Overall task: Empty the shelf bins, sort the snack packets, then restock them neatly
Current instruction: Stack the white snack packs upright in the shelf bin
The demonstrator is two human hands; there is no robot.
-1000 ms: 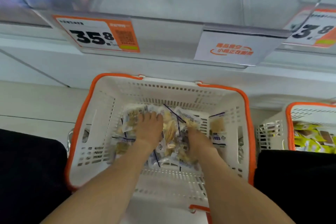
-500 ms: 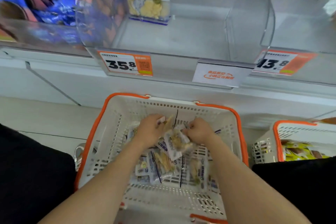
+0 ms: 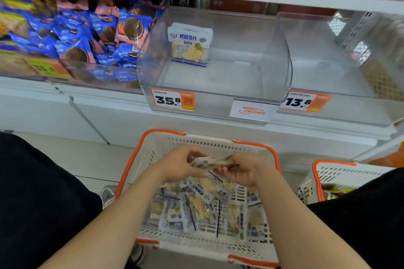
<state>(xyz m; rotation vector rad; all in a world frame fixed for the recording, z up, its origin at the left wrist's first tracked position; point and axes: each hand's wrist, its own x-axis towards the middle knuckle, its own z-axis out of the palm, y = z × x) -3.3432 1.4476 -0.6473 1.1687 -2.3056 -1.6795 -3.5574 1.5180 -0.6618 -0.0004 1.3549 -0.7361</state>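
Observation:
My left hand (image 3: 178,165) and my right hand (image 3: 242,169) together hold a small stack of fish-slice snack packets (image 3: 211,162) above the white basket with an orange rim (image 3: 153,144). More of the same packets (image 3: 203,205) lie loose in the basket's bottom. Straight ahead on the shelf is a clear bin (image 3: 218,85) with one upright fish-slice packet (image 3: 189,43) at its back left. A 35.8 price tag (image 3: 172,99) hangs on its front.
Left of that bin, a bin holds blue and pink cookie packets (image 3: 87,35). To the right stands another clear bin (image 3: 341,76) tagged 13.8. A second orange-rimmed basket (image 3: 328,172) with yellow packets stands on the floor at right. My dark-clothed knees flank the basket.
Both hands rose out of the packet pile with a small stack held between them. My view tilted up, bringing the shelf bins into sight.

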